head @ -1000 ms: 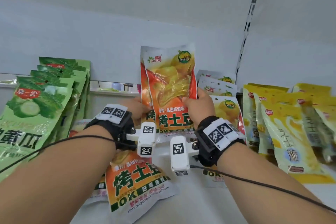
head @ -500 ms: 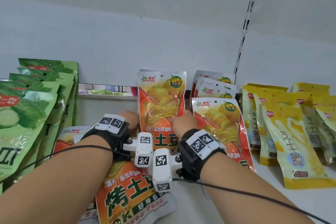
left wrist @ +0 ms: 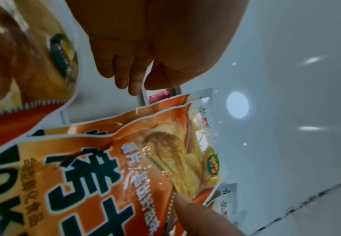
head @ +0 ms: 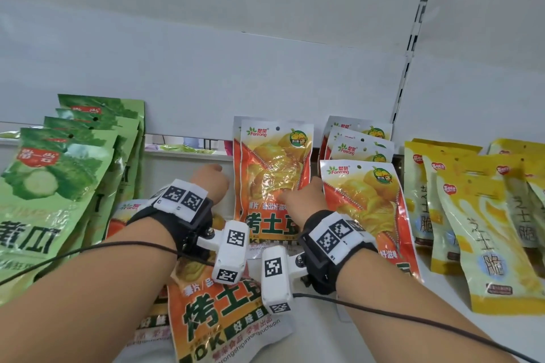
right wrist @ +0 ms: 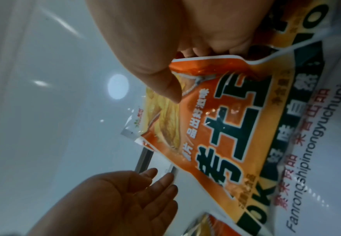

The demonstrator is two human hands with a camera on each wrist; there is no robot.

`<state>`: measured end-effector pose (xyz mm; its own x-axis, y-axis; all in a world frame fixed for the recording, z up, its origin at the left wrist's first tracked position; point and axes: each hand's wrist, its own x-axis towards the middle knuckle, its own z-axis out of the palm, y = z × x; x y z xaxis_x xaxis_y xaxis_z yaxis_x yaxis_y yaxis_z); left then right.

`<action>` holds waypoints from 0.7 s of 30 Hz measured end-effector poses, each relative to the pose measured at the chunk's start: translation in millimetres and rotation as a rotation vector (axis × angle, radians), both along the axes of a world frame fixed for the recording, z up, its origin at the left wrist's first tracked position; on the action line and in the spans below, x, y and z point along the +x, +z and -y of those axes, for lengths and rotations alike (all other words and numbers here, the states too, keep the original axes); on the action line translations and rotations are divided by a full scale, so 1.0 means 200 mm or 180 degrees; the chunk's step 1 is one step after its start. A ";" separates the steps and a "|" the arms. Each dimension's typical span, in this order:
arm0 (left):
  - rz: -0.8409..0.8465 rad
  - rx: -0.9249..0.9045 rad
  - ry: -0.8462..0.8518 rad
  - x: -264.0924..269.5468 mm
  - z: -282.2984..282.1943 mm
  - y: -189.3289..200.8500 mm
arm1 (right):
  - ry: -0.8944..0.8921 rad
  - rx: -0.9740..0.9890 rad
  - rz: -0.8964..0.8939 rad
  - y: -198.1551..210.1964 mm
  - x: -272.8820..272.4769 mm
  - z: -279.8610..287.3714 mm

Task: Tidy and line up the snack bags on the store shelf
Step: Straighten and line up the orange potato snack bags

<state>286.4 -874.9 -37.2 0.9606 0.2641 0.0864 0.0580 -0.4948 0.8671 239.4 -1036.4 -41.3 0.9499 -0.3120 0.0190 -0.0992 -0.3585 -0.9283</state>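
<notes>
An orange snack bag stands upright mid-shelf, in front of another of its kind. My right hand pinches its right edge, with the thumb on the front and the fingers behind. My left hand hovers just left of the bag with relaxed fingers, not touching it. In the left wrist view the bag lies below that hand, and in the right wrist view the bag has the left hand beside its edge. More orange bags lie flat under my wrists.
A row of upright orange bags stands just right of the held one. Green cucumber bags lean at the left and yellow bags at the right. The white back wall and a slotted upright close off the shelf.
The orange bag, held high by both hands a second ago, has come down to stand on the shelf. My left hand has let go and moved slightly left.
</notes>
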 end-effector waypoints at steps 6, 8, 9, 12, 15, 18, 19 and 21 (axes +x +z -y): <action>0.0282 -0.0301 0.0001 -0.19 -0.11 0.06 | 0.0195 -0.0790 0.0662 0.05 -0.10 -0.04; 0.0320 -0.0282 0.0025 -0.26 -0.16 0.07 | 0.0424 -0.1021 0.0913 0.06 -0.15 -0.05; 0.0323 -0.0207 0.0051 -0.30 -0.19 0.07 | 0.0637 -0.1028 0.0915 0.07 -0.17 -0.06; 0.0266 -0.0109 0.0246 -0.44 -0.26 0.07 | 0.1304 -0.1107 0.0368 0.04 -0.21 -0.10; -0.0043 0.0178 0.0317 -0.59 -0.30 0.06 | 0.1858 -0.1500 -0.0289 -0.01 -0.24 -0.14; -0.0088 0.0129 0.0403 -0.68 -0.32 0.02 | 0.1958 -0.1866 -0.0517 -0.06 -0.23 -0.14; -0.0085 0.0170 0.0498 -0.72 -0.32 0.01 | 0.2027 -0.1788 -0.0591 -0.07 -0.23 -0.14; -0.0237 0.0251 0.0514 -0.77 -0.31 -0.02 | 0.2224 -0.1777 -0.0734 -0.08 -0.25 -0.15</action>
